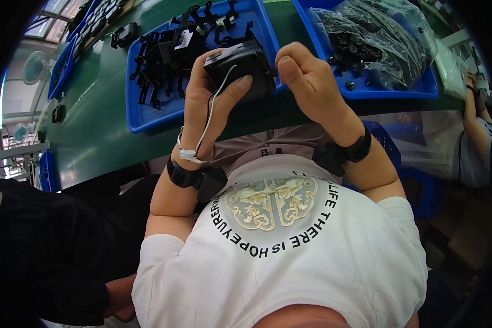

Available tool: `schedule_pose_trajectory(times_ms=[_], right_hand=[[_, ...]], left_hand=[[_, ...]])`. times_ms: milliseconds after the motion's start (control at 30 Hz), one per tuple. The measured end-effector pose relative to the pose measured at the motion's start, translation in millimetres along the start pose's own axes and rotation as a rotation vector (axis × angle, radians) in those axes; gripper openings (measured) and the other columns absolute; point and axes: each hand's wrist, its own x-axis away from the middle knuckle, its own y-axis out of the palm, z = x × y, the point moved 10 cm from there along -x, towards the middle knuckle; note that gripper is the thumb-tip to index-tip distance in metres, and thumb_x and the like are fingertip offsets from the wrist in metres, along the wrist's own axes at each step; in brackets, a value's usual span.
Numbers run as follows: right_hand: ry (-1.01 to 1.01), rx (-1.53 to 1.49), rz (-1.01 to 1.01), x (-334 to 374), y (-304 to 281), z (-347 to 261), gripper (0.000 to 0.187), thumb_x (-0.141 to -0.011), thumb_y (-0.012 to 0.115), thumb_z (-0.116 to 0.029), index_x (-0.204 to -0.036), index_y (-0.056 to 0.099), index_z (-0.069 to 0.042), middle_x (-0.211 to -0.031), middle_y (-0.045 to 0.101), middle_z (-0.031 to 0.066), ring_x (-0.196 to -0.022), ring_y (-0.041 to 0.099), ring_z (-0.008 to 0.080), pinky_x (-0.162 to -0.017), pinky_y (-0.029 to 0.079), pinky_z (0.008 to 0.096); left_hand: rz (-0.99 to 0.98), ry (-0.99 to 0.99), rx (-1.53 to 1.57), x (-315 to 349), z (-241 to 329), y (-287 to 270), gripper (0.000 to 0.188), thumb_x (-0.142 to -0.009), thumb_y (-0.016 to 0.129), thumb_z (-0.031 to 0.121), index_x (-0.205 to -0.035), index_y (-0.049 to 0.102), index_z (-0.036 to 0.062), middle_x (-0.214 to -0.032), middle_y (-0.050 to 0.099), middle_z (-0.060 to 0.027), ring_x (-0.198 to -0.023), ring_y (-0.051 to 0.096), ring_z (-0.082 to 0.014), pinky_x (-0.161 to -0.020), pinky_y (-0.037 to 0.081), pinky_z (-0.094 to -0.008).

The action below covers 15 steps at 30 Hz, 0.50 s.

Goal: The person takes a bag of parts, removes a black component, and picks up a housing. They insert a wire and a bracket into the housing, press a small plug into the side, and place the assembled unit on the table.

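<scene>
My left hand (222, 99) is wrapped round a black box-shaped plastic part (240, 61), its thumb lying across the near face. A thin white wire (211, 112) runs from a white clip at my left wrist up over that hand to the black part. Just right of the part is my right hand (313, 82), its fingers curled in and its thumb against the forefinger. Whatever those fingers hold, if anything, is hidden. Behind the black part, a blue tray (139, 123) bears several black brackets (172, 52).
At the right, another blue tray (388, 94) contains clear plastic bags (388, 41) and small black pieces (352, 52). A black part (124, 35) lies on the green table (87, 117) at the left. Another person's arm (475, 126) shows at the far right; someone in dark clothing (54, 246) is close on my left.
</scene>
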Motion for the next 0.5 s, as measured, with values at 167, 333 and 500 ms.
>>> schedule_pose_trajectory(times_ms=[167, 333, 500], right_hand=[[-0.148, -0.094, 0.109, 6, -1, -11, 0.029, -0.095, 0.048, -0.033, -0.091, 0.055, -0.005, -0.067, 0.051, 0.0007, -0.060, 0.045, 0.0080, -0.054, 0.038, 0.0215], [0.087, 0.020, -0.068, 1, 10, 10, 0.028, -0.095, 0.048, -0.032, -0.095, 0.053, -0.005, -0.073, 0.052, 0.0002, -0.066, 0.046, 0.0075, -0.056, 0.037, 0.0209], [0.046, -0.172, -0.007, 8, 3, 4, 0.030, -0.094, 0.049, -0.033, -0.096, 0.053, -0.004, -0.078, 0.054, -0.0002, -0.070, 0.047, 0.0060, -0.059, 0.038, 0.0197]], left_hand=[[-0.005, -0.025, 0.077, 2, -5, 3, 0.046, -0.079, 0.070, 0.007, -0.117, 0.045, 0.0043, -0.102, 0.059, -0.0053, -0.091, 0.058, -0.0114, -0.079, 0.049, -0.0224], [0.019, -0.025, 0.068, 2, -6, 2, 0.047, -0.079, 0.070, 0.007, -0.118, 0.044, 0.0044, -0.102, 0.059, -0.0053, -0.091, 0.058, -0.0117, -0.079, 0.049, -0.0226], [0.004, -0.013, 0.106, 4, -4, 6, 0.050, -0.078, 0.071, 0.005, -0.119, 0.043, 0.0047, -0.103, 0.058, -0.0053, -0.092, 0.058, -0.0121, -0.079, 0.049, -0.0238]])
